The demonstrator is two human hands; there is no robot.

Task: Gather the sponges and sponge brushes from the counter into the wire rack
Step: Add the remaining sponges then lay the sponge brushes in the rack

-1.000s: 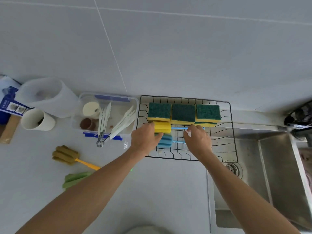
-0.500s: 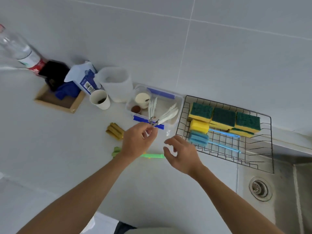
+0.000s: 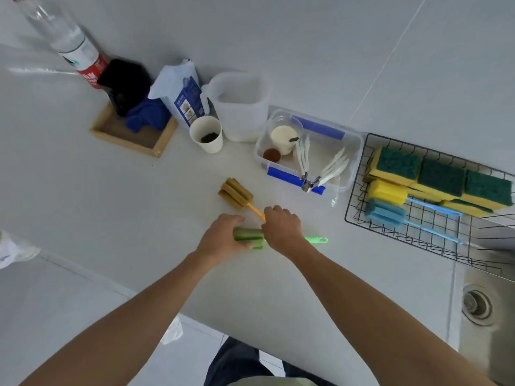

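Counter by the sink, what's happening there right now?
A person is tidying sponge brushes into the wire rack. The left hand grips the green sponge brush by its head, and the right hand is over both handles. The olive sponge brush lies on the counter. The rack holds scrub sponges, a yellow brush and a blue brush.

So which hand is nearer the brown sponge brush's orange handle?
Right. The right hand touches the orange handle with its fingers; the left hand sits lower, gripping the green sponge brush.
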